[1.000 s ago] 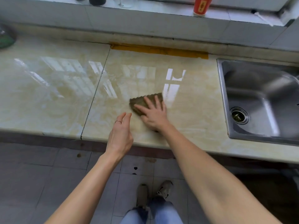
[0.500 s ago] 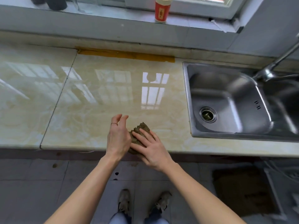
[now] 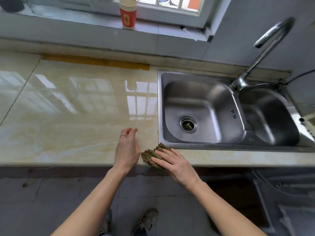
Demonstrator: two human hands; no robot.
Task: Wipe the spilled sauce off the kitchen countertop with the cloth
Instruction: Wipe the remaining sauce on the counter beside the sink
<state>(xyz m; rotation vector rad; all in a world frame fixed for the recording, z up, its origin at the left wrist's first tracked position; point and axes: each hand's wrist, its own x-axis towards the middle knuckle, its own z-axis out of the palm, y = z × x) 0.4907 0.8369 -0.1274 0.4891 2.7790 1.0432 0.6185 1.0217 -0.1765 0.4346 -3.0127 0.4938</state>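
Note:
A crumpled brown cloth (image 3: 150,154) lies at the front edge of the glossy beige countertop (image 3: 76,120), just in front of the sink's near left corner. My right hand (image 3: 173,163) presses flat on the cloth with straight fingers, covering its right part. My left hand (image 3: 127,149) stands on edge just left of the cloth, fingers loosely curved and holding nothing, a ring on one finger. Pale yellowish streaks show on the countertop; no distinct sauce spot is visible.
A double steel sink (image 3: 202,113) with a tall faucet (image 3: 265,48) fills the right side. A red paper cup (image 3: 128,13) stands on the window ledge. A yellow tape strip (image 3: 95,62) runs along the counter's back. My shoes (image 3: 144,222) are on the tiled floor below.
My right hand has dragged the cloth from the counter's middle to its front edge and then rightward toward the sink corner. My left hand followed beside it. The view swung right.

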